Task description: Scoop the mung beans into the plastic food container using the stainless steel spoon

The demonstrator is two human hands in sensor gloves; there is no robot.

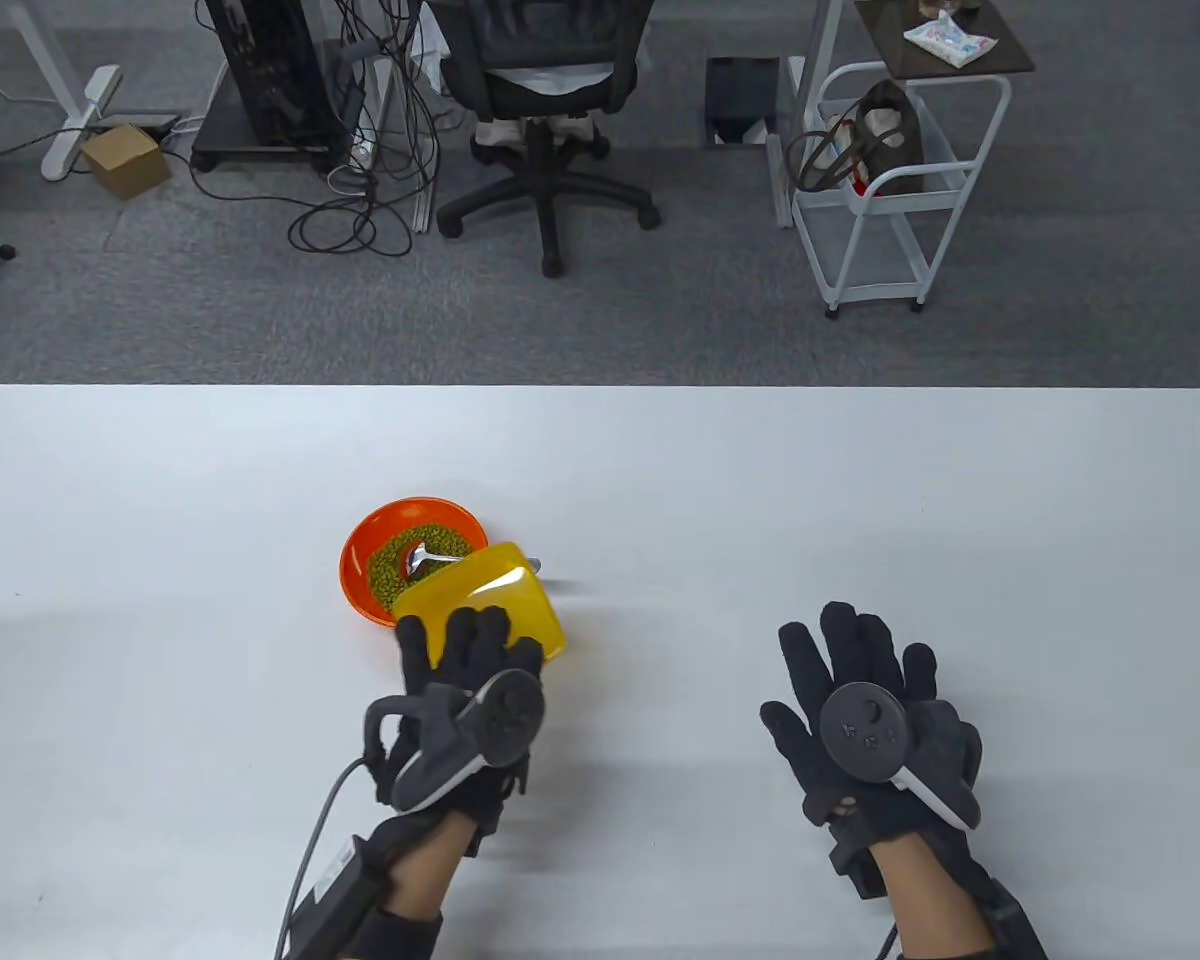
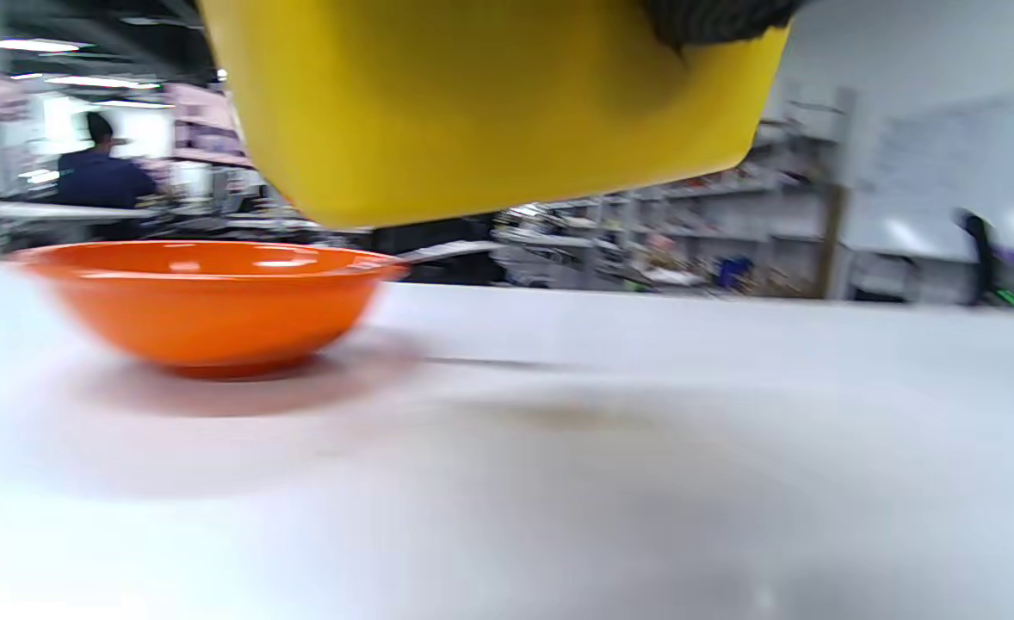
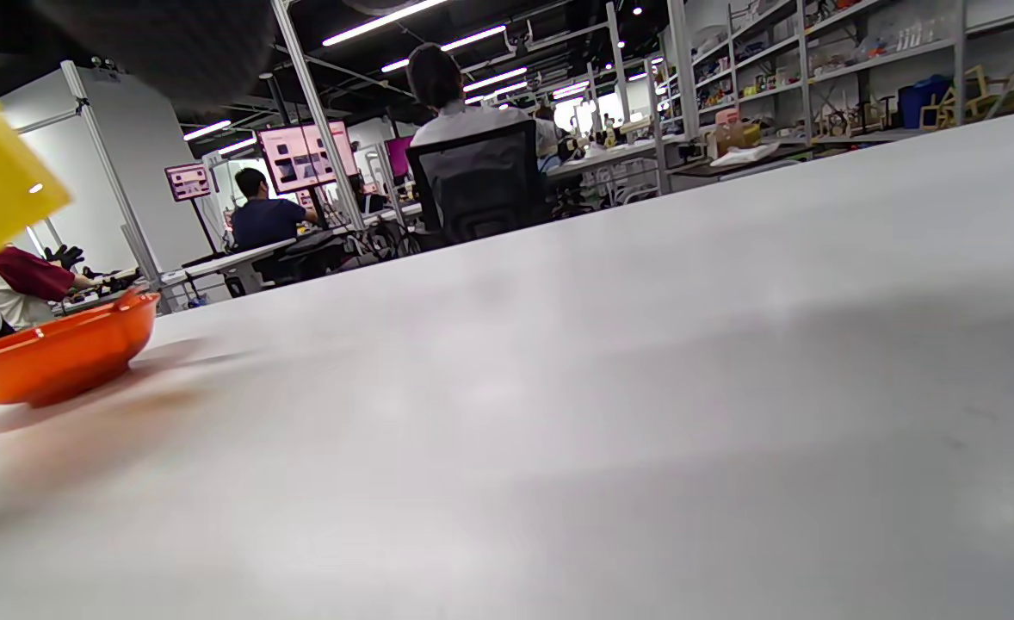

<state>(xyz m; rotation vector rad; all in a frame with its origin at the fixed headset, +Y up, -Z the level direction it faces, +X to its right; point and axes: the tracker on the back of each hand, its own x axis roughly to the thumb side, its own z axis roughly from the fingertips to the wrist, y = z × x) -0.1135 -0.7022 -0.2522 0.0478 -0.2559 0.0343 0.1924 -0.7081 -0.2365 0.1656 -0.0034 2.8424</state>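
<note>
Above table (image 1: 860,480): left hand (image 1: 465,700) grips lifted yellow container (image 1: 490,600); right hand (image 1: 865,715) spread, empty.

Both hands (image 1: 465,700) (image 1: 865,725) wear black gloves; grey trackers on the backs; bare wrists; grey cable at left.
</note>
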